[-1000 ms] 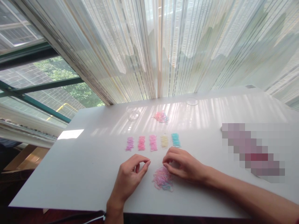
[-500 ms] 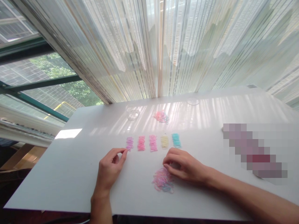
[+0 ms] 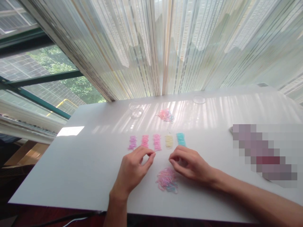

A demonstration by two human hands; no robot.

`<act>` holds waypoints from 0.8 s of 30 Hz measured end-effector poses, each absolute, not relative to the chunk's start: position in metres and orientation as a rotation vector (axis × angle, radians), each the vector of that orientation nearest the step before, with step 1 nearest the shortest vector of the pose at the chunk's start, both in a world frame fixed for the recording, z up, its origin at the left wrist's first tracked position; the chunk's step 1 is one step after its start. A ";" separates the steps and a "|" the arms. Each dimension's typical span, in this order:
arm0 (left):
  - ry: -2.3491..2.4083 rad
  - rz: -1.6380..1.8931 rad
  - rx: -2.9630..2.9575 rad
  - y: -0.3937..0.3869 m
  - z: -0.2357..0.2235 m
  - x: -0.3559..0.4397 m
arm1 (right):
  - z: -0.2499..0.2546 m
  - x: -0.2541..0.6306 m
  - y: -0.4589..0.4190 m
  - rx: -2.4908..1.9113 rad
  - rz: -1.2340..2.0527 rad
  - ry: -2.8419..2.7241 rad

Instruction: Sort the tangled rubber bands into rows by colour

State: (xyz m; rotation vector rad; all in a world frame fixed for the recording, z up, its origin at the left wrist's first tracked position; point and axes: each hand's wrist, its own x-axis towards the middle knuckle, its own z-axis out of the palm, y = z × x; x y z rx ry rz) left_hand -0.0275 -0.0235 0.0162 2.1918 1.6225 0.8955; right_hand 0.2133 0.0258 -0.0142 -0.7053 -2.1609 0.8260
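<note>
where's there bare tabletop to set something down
Bare: the white tabletop left of the left hand, out to the table's left edge. Another patch: between the teal bundle and the pixelated item, beyond the right forearm. Crowded: the middle, with five coloured bundles in a row, a loose pile nearer, by the right hand, and another pile behind.

A striped curtain [image 3: 132,47] is hanging across the top.
Greenery [image 3: 55,60] is showing through a window [image 3: 47,78], upper left; a brown box [image 3: 35,154] is sitting lower left; a pixelated object [image 3: 265,154] is lying right.

The head camera looks forward, down onto the table [image 3: 78,164].
</note>
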 end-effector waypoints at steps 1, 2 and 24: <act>1.630 0.827 2.226 -0.018 0.019 -0.018 | -0.015 0.213 0.026 -0.754 0.787 -2.114; 1.639 0.777 2.257 -0.013 0.020 -0.010 | -0.015 0.213 0.026 -0.801 0.754 -2.073; 1.643 0.982 2.297 -0.017 0.012 -0.003 | -0.014 0.212 0.027 -0.817 0.799 -2.119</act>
